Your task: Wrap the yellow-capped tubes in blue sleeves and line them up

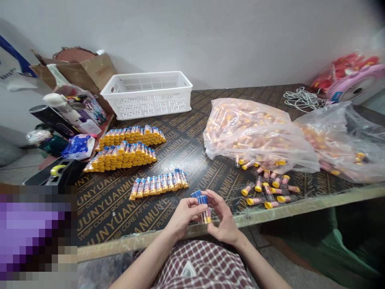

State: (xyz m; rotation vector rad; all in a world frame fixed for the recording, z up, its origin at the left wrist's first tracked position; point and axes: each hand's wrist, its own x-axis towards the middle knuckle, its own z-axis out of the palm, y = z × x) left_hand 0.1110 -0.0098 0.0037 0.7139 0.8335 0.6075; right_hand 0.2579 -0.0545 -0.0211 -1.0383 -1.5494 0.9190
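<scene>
Just above the table's front edge, my hands hold what look like two small clear tubes with blue caps and yellow bottoms. My left hand pinches them from the left, its thumb across the front. On the other side, the curled fingers and thumb of my right hand close around them; parts of the tubes are hidden by fingers. Beyond my left hand lies a row of blue-capped tubes. Further back are two stacked piles of similar tubes. Loose yellow-ended tubes without blue caps are scattered to the right.
Large translucent bags filled with yellow-ended tubes lie at right. A white plastic basket stands by the wall. Cord and a pink fan sit far right. Bottles, a cardboard box and a tape roll crowd the left.
</scene>
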